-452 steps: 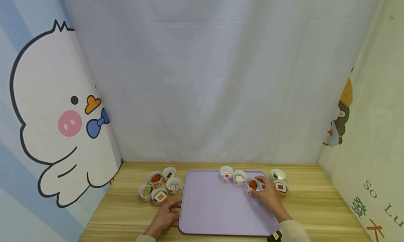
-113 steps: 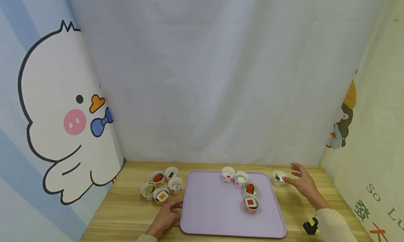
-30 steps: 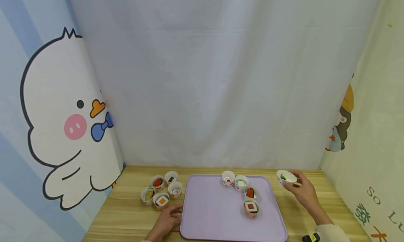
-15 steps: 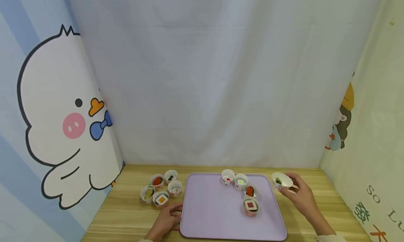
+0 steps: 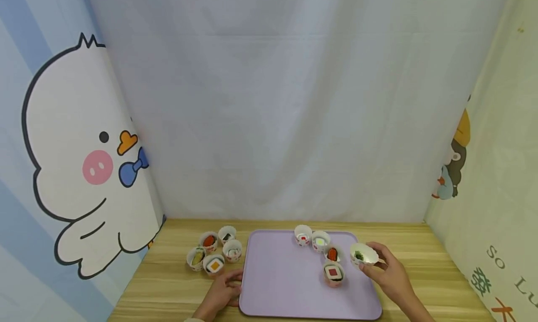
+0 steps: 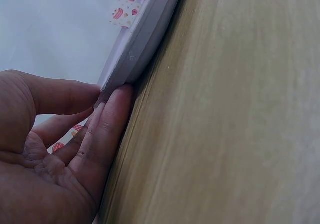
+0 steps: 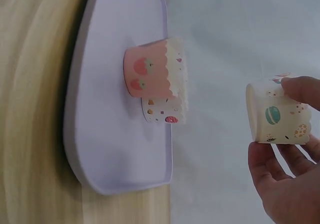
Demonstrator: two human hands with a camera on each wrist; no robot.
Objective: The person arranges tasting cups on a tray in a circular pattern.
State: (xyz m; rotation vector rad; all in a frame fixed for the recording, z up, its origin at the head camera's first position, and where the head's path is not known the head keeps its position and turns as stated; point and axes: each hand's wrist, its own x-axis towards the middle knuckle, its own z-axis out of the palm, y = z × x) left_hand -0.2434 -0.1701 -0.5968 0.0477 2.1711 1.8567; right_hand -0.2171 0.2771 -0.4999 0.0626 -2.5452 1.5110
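Note:
My right hand (image 5: 388,273) grips a white scalloped paper baking cup (image 5: 364,254) by its sides, raised over the right edge of the lilac tray (image 5: 286,294). Something green lies inside this cup; the right wrist view shows a macaron print on its wall (image 7: 272,116). At the tray's left edge, my left hand (image 5: 222,294) pinches the rim, thumb on top and fingers beneath, as the left wrist view shows. On the tray stand several cups in a curved row: a pink cup with a red-centred sushi piece (image 5: 334,273), one with orange-red topping (image 5: 332,254), and others behind.
Left of the tray, several more filled paper cups are grouped on the wooden table (image 5: 168,294), among them one with an orange-centred piece (image 5: 215,265) and one with a yellowish filling (image 5: 196,258). A pale curtain (image 5: 269,126) hangs behind the table.
The pink cup with the red-centred piece came onto the tray earlier. Lately my right hand has lifted the cup with green filling and carried it left over the tray edge. My left hand has stayed.

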